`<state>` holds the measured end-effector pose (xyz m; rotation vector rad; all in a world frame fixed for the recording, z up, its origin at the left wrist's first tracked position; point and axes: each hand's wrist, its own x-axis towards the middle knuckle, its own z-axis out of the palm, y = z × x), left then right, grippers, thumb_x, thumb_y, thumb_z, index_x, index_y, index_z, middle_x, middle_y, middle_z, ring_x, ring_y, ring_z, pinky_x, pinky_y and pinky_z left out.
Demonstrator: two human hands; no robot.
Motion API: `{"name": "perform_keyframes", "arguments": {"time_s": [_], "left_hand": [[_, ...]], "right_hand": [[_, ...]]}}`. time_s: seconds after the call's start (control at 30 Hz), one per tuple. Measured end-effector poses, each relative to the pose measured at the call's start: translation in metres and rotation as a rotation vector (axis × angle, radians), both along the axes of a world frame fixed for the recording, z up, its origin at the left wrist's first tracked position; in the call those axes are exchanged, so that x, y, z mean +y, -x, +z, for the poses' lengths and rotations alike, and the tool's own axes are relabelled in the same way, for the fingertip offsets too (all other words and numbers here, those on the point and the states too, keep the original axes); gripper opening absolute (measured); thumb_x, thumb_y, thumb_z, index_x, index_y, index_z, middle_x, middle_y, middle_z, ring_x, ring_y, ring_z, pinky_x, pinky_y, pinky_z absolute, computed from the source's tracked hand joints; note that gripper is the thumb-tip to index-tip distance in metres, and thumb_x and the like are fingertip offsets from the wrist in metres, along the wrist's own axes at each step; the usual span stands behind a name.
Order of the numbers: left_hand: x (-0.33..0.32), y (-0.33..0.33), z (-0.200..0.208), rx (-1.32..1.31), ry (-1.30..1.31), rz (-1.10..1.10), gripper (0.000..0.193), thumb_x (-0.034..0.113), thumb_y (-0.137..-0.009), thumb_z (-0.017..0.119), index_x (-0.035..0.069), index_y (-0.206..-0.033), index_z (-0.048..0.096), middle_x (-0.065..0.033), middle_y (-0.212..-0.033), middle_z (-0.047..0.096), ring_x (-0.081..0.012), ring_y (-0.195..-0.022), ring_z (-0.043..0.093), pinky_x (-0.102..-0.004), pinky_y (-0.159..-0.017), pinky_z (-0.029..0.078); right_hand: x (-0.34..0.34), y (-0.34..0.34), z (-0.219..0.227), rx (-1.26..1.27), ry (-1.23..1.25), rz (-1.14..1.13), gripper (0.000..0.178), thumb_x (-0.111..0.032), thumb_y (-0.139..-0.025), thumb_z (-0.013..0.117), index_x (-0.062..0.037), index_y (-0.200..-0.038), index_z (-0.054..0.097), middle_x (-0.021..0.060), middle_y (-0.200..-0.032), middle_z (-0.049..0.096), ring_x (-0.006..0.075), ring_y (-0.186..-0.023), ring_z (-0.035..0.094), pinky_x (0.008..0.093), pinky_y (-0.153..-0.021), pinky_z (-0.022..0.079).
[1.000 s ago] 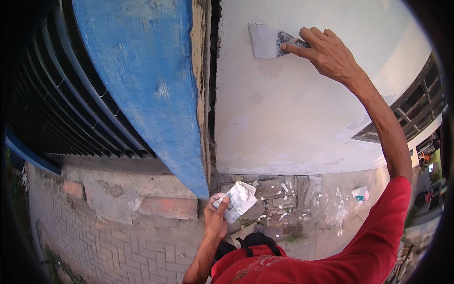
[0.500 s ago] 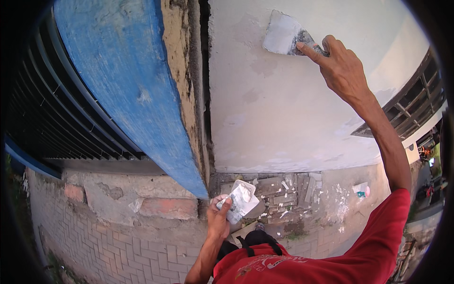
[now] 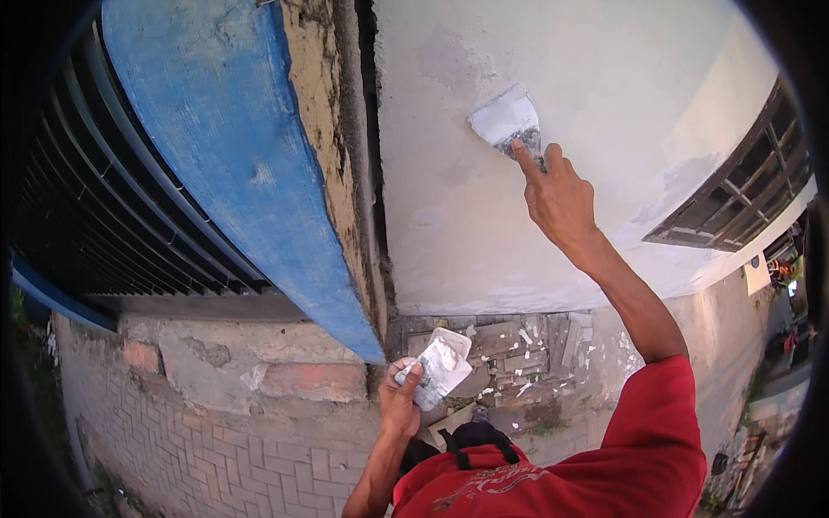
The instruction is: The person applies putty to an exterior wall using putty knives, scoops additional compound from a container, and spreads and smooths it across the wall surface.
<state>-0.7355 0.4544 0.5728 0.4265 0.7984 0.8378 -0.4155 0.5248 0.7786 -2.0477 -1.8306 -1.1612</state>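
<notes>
We're seeing the right hand point(image 3: 561, 197) holding a scraper point(image 3: 508, 119), fingers clamping its handle, one digit reaching toward the blade. The scraper is sitting at the white wall point(image 3: 518, 246), right of the blue pillar point(image 3: 229, 160); we're not managing to tell blade contact. Lower down, the left hand point(image 3: 400, 399) is clamping a plate point(image 3: 429, 390) by its edge, white paste point(image 3: 448, 353) lying on it. Slabs point(image 3: 509, 358) are lying below the wall.
</notes>
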Motion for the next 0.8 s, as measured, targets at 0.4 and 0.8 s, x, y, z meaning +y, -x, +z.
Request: {"name": "perform_keyframes", "arguments": {"time_s": [0.4, 0.8], "left_hand": [[0.004, 0.014, 0.000, 0.035, -0.034, -0.021, 0.020, 0.010, -0.092, 0.070, 0.003, -0.107, 0.060, -0.0028, -0.095, 0.066, -0.0098, -0.084, 0.060, -0.0271, -0.078, 0.050], [0.009, 0.005, 0.027, -0.043, -0.030, -0.024, 0.018, 0.005, -0.093, 0.066, 0.003, -0.109, 0.058, -0.0042, -0.098, 0.066, -0.0113, -0.086, 0.063, -0.0272, -0.078, 0.052]], "right_hand": [[0.038, 0.042, -0.036, 0.379, -0.149, 0.045, 0.067, -0.003, -0.083, 0.063, -0.0237, -0.144, 0.049, 0.0083, -0.083, 0.040, 0.0202, -0.060, 0.047, 0.0329, -0.042, 0.037], [0.026, -0.038, -0.030, 0.050, -0.281, 0.083, 0.086, 0.000, -0.078, 0.065, -0.0314, -0.152, 0.034, 0.0080, -0.083, 0.041, 0.0199, -0.059, 0.046, 0.0319, -0.038, 0.036]]}}
